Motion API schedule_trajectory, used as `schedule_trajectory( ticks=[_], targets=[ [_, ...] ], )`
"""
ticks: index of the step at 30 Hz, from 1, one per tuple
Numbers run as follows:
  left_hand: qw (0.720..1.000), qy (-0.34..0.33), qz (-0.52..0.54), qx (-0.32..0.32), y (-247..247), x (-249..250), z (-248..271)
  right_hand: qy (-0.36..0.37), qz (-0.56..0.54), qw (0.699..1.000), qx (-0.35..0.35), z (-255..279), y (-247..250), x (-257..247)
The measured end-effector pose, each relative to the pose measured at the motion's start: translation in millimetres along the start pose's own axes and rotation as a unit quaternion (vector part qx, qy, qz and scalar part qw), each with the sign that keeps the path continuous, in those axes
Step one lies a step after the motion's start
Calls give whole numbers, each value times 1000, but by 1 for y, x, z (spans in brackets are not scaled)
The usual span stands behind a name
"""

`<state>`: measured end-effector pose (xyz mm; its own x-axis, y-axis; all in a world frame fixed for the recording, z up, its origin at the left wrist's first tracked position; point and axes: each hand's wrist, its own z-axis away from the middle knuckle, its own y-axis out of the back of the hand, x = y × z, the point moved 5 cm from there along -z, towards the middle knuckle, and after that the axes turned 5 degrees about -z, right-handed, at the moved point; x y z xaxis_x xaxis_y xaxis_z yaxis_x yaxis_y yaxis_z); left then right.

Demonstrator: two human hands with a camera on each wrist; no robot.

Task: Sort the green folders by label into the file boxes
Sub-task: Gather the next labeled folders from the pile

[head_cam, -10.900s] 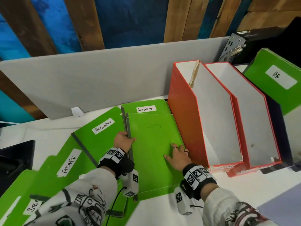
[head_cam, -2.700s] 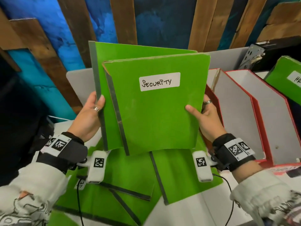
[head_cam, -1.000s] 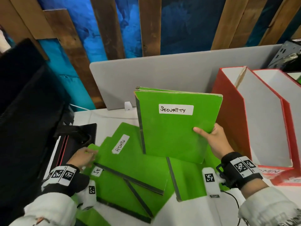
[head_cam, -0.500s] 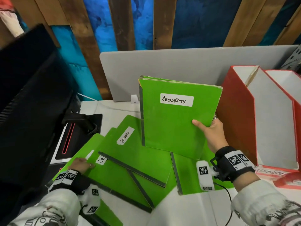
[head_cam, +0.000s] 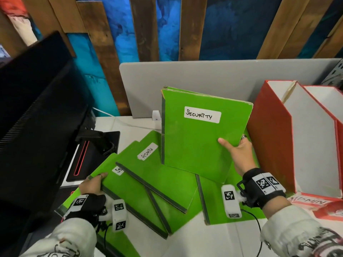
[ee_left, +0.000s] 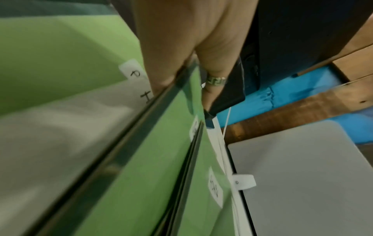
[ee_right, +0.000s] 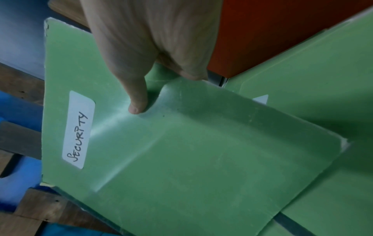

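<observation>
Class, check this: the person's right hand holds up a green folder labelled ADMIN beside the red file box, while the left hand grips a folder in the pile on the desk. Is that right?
Not quite. The folder that the right hand holds up is labelled SECURITY, as the head and right wrist views show. The rest stands: it is beside the red file box, and the left hand grips a folder in the pile.

1. The right hand (head_cam: pixel 239 154), at the right of centre in the head view, is pinching a folder's edge, with the thumb (ee_right: pixel 137 102) lying flat on its front and the fingers curling behind.
2. The left hand (head_cam: pixel 92 184), at the lower left, is gripping a folder's corner, with a ringed finger (ee_left: pixel 216 79) on top.
3. Both wrists are wearing black bands, and both sleeves are pale.
</observation>
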<state>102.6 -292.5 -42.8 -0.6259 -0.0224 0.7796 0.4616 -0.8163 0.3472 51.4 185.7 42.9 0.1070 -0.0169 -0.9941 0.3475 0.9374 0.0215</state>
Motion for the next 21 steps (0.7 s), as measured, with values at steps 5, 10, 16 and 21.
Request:
schedule_trajectory(
  ticks=[5, 10, 16, 21],
  targets=[
    [982, 2, 105, -160, -40, -4, 18, -16, 4, 1000, 16, 3, 1, 2],
    [979, -126, 84, -138, -42, 52, 31, 15, 1, 998, 55, 2, 12, -1],
    [958, -265, 84, -64, -10, 147, 48, 52, 8, 996, 69, 3, 18, -25],
    [919, -391, 40, -8, 14, 200, 79, 69, -10, 996, 53, 12, 15, -42]
  ],
)
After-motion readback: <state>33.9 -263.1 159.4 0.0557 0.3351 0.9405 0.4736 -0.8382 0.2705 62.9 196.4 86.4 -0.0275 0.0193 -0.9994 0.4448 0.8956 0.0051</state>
